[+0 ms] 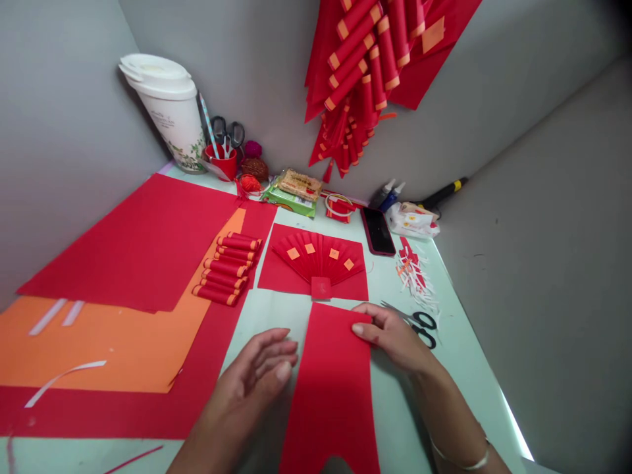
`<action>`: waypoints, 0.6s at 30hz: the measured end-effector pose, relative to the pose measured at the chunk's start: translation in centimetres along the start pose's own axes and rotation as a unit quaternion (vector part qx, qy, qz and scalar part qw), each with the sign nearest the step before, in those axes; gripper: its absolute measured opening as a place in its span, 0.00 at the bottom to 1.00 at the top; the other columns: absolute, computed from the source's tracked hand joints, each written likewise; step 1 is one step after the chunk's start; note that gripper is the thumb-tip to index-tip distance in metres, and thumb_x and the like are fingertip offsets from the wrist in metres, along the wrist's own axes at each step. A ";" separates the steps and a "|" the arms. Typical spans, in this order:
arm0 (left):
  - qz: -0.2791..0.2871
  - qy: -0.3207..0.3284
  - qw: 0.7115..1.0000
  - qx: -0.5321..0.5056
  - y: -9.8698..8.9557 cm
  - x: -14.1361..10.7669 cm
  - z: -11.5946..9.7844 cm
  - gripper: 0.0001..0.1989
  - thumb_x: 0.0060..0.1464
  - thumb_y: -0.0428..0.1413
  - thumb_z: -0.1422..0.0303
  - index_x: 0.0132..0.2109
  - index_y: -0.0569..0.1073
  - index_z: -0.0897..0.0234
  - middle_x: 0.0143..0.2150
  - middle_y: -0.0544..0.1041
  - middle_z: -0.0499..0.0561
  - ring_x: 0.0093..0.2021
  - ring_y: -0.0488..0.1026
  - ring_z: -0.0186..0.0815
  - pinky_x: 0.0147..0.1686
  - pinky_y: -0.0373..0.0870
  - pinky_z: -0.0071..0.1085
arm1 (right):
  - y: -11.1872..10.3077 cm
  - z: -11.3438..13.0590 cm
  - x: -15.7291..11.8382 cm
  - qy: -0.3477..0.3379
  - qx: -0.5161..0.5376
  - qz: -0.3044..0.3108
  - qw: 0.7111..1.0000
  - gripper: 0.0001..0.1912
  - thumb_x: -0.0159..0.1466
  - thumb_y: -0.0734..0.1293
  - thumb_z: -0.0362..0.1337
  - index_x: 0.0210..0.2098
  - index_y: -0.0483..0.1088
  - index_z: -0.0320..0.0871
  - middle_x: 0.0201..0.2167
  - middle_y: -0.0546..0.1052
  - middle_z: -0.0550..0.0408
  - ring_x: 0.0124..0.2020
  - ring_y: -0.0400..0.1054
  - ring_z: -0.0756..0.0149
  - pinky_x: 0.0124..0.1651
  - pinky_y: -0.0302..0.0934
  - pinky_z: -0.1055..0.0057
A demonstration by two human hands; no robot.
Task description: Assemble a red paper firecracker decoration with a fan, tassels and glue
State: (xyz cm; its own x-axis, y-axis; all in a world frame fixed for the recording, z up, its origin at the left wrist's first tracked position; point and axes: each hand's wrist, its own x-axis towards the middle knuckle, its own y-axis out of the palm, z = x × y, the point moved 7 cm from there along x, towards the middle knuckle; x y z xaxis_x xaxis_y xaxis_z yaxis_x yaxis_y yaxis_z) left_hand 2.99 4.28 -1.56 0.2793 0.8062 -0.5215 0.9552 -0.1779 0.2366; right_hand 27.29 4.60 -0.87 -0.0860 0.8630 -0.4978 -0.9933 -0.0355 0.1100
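Note:
A long strip of red paper (pixel 333 388) stretches from the middle of the table toward me. My right hand (pixel 390 332) pinches its upper right corner between thumb and fingers. Left of the strip, my left hand (pixel 264 368) is apart from it, fingers loosely curved, with nothing in them. Just beyond the strip lies a pleated red paper fan (pixel 320 257) with small orange squares, on a flat red sheet (pixel 274 273). Black-handled scissors (pixel 422 322) rest beside my right hand, partly hidden by it.
At left are large red sheets (pixel 133 243), orange paper (pixel 113 349) and rolled red paper tubes (pixel 227 270). A white cup (pixel 172 112), a phone (pixel 378 230), paper scraps (pixel 417 276) and a white packet (pixel 412 220) line the back and right. Red paper decorations (pixel 365 66) hang on the wall.

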 end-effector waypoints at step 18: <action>-0.032 0.144 0.960 0.239 0.4 -0.3 0.0 0.20 0.53 0.62 0.55 0.52 0.80 0.51 0.60 0.74 0.54 0.59 0.72 0.48 0.52 0.75 0.34 | 1.5 1.1 1.1 -0.208 -0.366 -0.243 0.874 0.18 0.63 0.68 0.39 0.51 0.71 0.39 0.36 0.72 0.54 0.27 0.65 0.67 0.38 0.65 0.66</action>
State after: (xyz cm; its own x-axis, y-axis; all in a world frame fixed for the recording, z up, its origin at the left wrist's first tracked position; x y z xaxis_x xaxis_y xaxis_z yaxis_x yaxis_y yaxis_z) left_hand 3.30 4.02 -1.31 0.2455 0.9342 -0.2589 0.9245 -0.3060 -0.2273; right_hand 25.79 6.02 -0.31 0.2433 0.9691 0.0403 -0.7018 0.2045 -0.6824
